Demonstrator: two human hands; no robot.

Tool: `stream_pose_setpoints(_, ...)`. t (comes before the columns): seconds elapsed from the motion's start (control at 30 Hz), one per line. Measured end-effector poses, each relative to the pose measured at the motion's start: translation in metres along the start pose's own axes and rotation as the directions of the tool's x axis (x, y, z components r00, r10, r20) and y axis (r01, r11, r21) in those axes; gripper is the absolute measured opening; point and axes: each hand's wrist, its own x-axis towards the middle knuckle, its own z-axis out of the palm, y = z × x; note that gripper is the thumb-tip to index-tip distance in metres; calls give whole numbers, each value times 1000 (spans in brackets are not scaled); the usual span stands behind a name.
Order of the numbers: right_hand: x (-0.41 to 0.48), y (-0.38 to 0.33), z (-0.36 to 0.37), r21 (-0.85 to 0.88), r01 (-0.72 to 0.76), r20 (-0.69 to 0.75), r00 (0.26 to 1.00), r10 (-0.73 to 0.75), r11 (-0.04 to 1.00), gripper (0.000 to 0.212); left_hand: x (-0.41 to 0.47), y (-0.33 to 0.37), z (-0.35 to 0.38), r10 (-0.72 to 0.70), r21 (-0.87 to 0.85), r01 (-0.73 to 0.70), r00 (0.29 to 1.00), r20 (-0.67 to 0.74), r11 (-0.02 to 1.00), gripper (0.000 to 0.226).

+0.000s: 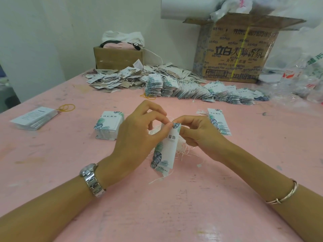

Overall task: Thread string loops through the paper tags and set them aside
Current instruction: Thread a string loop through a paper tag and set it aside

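Works at a pink table (pixel 174 215) reaching past the frame near and right, left edge showing far to the left of the held tag (pixel 167 149), far edge against the wall. Has broad bare surface nearer than the held tag, under both forearms, and more open pink to its left.

Well behind and right of the held tag: a large printed carton (pixel 241 55), flaps open. Behind and left, at the wall: a small cardboard box (pixel 118 57). In front of both boxes, a loose heap of tags (pixel 113 79) and, closer to the held tag, a fanned row of tags (pixel 201 91). Far left of the held tag, a white stack (pixel 35 117) with yellow rubber bands (pixel 67 107) touching its far corner. Just left, a leaf-printed stack (pixel 109 126); just right, a long single tag (pixel 219 122) lying flat.

Grips the held tag at its far end, lifted off the table: left hand (pixel 134 137) pinching with thumb and forefinger, other fingers spread; right hand (pixel 201 135) pinching the same end, remaining fingers curled. Holds it lengthwise, long axis running away from the body, near end tipped slightly left, printed face up.

Under the right hand and behind the held tag, a tangle of white string (pixel 183 149), loose ends trailing past the tag's near end.
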Motion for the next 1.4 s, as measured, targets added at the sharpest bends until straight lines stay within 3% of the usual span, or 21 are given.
stream_pose_setpoints(0.3,5,-3,-27,-119,-38,60,997,45,992,8,4,2,-5,-60,-148,52,997,-52,988,11)
stream_pose_setpoints(0.47,9,2,-47,-68,-76,18,997,78,995,14,3,0,-6,-136,-287,121,990,-32,950,17)
stream_pose_setpoints(0.63,14,9,-61,22,-102,-85,991,104,995,13,3,0,-7,-162,-322,138,986,-50,937,15)
stream_pose_setpoints(0.7,15,12,-65,62,-115,-141,982,123,991,15,4,-1,-9,-102,-263,78,992,-76,962,13)
stream_pose_setpoints(0.83,16,16,-66,45,-148,-216,964,154,988,22,8,-5,-9,78,29,-76,994,-71,997,10)
stream_pose_setpoints(0.93,16,17,-66,-33,-190,-259,950,176,981,25,7,-8,-6,98,71,-97,995,-14,993,7)
stream_pose_setpoints(1.03,16,18,-69,-56,-179,-268,950,158,982,19,6,-10,-5,42,34,-42,999,-11,999,6)
stream_pose_setpoints(1.2,16,17,-71,-25,-174,-223,961,164,984,18,6,-6,-7,-113,-216,104,993,-29,971,13)
stream_pose_setpoints(1.4,14,10,-65,18,-141,-284,949,140,990,12,7,-8,-3,-195,-280,187,981,2,941,15)
